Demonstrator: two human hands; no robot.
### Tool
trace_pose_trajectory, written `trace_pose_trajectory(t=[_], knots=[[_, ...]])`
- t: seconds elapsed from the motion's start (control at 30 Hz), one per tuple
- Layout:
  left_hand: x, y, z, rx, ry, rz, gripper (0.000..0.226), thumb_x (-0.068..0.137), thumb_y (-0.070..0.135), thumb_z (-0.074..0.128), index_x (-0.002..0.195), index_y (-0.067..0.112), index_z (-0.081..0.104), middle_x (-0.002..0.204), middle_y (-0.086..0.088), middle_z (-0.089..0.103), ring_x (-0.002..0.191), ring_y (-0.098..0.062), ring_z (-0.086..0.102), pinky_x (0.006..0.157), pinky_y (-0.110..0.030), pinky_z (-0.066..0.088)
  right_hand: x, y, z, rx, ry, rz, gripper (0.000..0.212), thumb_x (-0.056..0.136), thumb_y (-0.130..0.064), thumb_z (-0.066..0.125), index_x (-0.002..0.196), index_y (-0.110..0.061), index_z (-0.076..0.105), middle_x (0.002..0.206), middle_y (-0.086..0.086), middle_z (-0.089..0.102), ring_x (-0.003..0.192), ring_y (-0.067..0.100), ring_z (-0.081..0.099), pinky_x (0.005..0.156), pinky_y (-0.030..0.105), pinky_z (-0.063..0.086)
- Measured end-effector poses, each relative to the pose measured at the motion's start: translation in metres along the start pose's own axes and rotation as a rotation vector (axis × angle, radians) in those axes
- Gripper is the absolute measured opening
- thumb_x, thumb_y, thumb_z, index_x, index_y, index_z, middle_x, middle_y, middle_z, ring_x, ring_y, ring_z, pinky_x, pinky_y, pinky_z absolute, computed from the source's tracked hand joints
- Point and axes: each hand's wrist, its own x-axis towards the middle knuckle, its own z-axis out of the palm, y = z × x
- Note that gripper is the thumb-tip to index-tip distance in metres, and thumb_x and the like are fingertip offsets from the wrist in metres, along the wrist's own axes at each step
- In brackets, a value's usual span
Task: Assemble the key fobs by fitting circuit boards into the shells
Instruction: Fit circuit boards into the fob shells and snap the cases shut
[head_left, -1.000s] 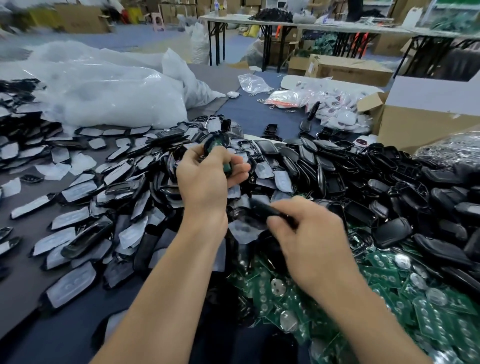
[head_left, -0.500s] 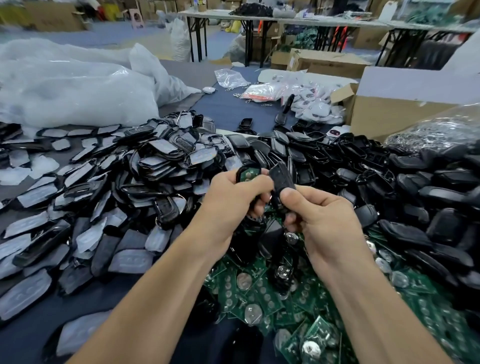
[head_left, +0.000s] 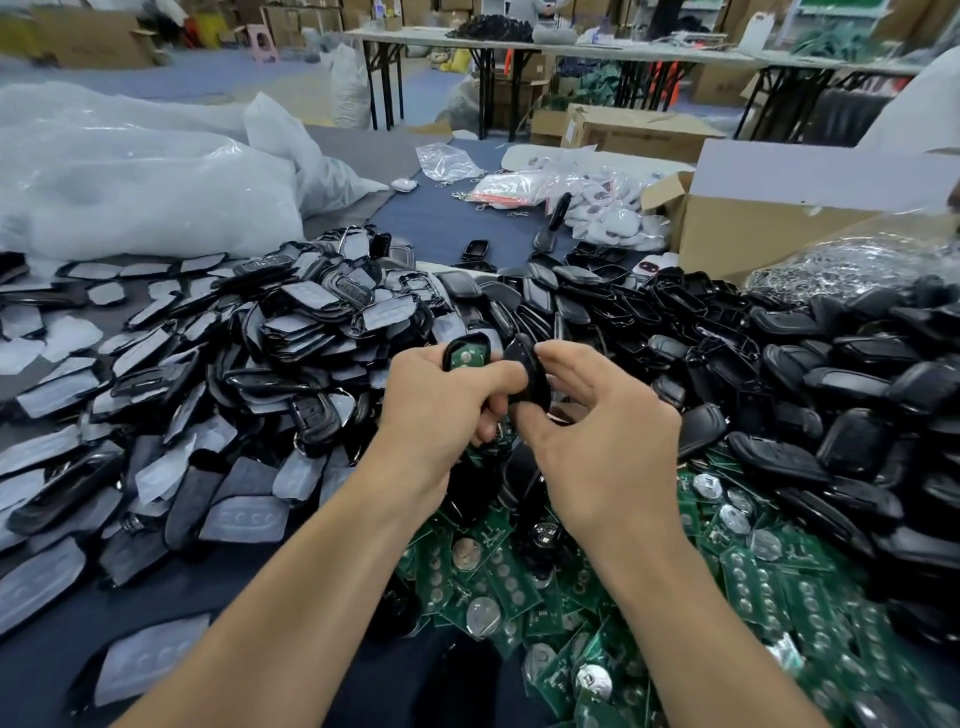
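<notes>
My left hand (head_left: 441, 410) grips a black shell half with a green circuit board (head_left: 466, 354) seated in it, held upright above the table. My right hand (head_left: 592, 431) pinches a second black shell half (head_left: 532, 371) between thumb and fingers, edge-on and touching the first piece. Below my hands lies a heap of loose green circuit boards (head_left: 519, 582) with round coin cells. Shells with grey button pads (head_left: 244, 364) are piled at the left. Plain black shell halves (head_left: 779, 374) are piled at the right.
Large clear plastic bags (head_left: 130, 182) lie at the back left. A cardboard box (head_left: 789, 223) stands at the back right, with a bag of metal key rings (head_left: 857, 265) in front of it. White parts in bags (head_left: 597, 202) sit at the back centre. The table surface (head_left: 426, 218) is dark blue.
My right hand lifted a black shell half off the pile and brought it up against the board-filled shell in my left hand. Both hands now meet at centre.
</notes>
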Motion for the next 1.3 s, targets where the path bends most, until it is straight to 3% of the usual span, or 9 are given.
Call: trace_pose_trajectory(t=[0.13, 0.3, 0.4, 0.47, 0.6, 0.73, 0.87, 1.03, 1.3], knots=[[0.000, -0.002, -0.002, 0.025, -0.040, 0.015, 0.017, 0.070, 0.014, 0.081, 0.059, 0.022, 0.072, 0.050, -0.001, 0.056, 0.039, -0.013, 0.045, 0.041, -0.022, 0.037, 0.000, 0.005, 0.002, 0.117, 0.025, -0.005, 0.043, 0.081, -0.005, 0.080, 0.116, -0.030, 0.075, 0.081, -0.048, 0.064, 0.089, -0.020, 0.065, 0.079, -0.001, 0.046], [-0.001, 0.002, -0.005, -0.101, -0.188, -0.037, 0.023, 0.082, 0.039, 0.068, 0.079, 0.018, 0.075, 0.064, -0.004, 0.061, 0.051, -0.015, 0.050, 0.049, -0.024, 0.043, 0.007, 0.007, -0.001, 0.806, -0.102, 0.313, 0.034, 0.085, 0.012, 0.071, 0.105, -0.015, 0.080, 0.097, 0.009, 0.080, 0.083, 0.025, 0.077, 0.088, 0.045, 0.064], [-0.001, 0.004, -0.004, -0.243, -0.151, -0.109, 0.027, 0.089, 0.027, 0.049, 0.094, 0.007, 0.067, 0.065, -0.007, 0.063, 0.053, -0.018, 0.050, 0.050, -0.025, 0.044, 0.013, 0.010, -0.005, 1.141, -0.196, 0.517, 0.037, 0.085, 0.010, 0.066, 0.122, 0.004, 0.068, 0.101, 0.020, 0.076, 0.085, 0.029, 0.075, 0.087, 0.043, 0.064], [-0.002, 0.003, -0.003, -0.197, -0.069, -0.084, 0.028, 0.097, 0.013, 0.040, 0.085, 0.007, 0.064, 0.065, -0.008, 0.066, 0.054, -0.019, 0.053, 0.052, -0.027, 0.046, 0.015, 0.011, -0.006, 1.240, -0.227, 0.558, 0.041, 0.082, 0.006, 0.066, 0.123, 0.007, 0.065, 0.103, 0.021, 0.076, 0.088, 0.027, 0.076, 0.083, 0.038, 0.064], [0.001, 0.004, -0.004, 0.002, 0.042, 0.020, 0.033, 0.095, 0.006, 0.046, 0.074, 0.008, 0.071, 0.072, -0.006, 0.075, 0.064, -0.014, 0.068, 0.061, -0.023, 0.057, 0.016, 0.013, -0.005, 1.169, -0.207, 0.557, 0.039, 0.087, 0.003, 0.064, 0.126, -0.001, 0.067, 0.115, 0.017, 0.077, 0.100, 0.025, 0.076, 0.088, 0.034, 0.063], [0.004, 0.001, -0.006, 0.075, 0.071, 0.043, 0.021, 0.084, 0.019, 0.066, 0.093, 0.024, 0.085, 0.094, -0.007, 0.081, 0.096, -0.029, 0.076, 0.094, -0.050, 0.061, 0.012, 0.012, -0.002, 1.049, -0.206, 0.472, 0.033, 0.091, 0.007, 0.063, 0.117, -0.011, 0.072, 0.106, 0.005, 0.080, 0.095, 0.014, 0.076, 0.087, 0.031, 0.061], [0.005, -0.001, -0.013, 0.186, 0.111, 0.134, 0.026, 0.083, 0.023, 0.075, 0.089, 0.047, 0.083, 0.087, 0.006, 0.082, 0.083, -0.020, 0.079, 0.082, -0.045, 0.066, 0.010, 0.010, 0.001, 0.886, -0.161, 0.348, 0.040, 0.089, 0.015, 0.065, 0.110, -0.018, 0.073, 0.103, 0.001, 0.081, 0.096, 0.010, 0.077, 0.077, 0.019, 0.058], [0.006, -0.002, -0.015, 0.177, 0.081, 0.204, 0.033, 0.084, 0.013, 0.083, 0.099, 0.042, 0.083, 0.087, 0.011, 0.081, 0.080, -0.008, 0.079, 0.070, -0.027, 0.065, 0.008, 0.007, 0.004, 0.591, -0.081, 0.176, 0.046, 0.082, 0.010, 0.074, 0.098, -0.033, 0.078, 0.098, -0.014, 0.080, 0.099, 0.003, 0.075, 0.085, 0.018, 0.059], [0.005, 0.004, -0.017, 0.054, -0.103, 0.122, 0.043, 0.083, -0.002, 0.082, 0.099, 0.038, 0.084, 0.090, -0.001, 0.077, 0.082, -0.004, 0.075, 0.071, -0.026, 0.063, 0.009, 0.009, 0.004, 0.501, -0.020, 0.140, 0.044, 0.075, 0.001, 0.079, 0.092, -0.040, 0.079, 0.096, -0.014, 0.080, 0.098, 0.004, 0.076, 0.091, 0.031, 0.059]])
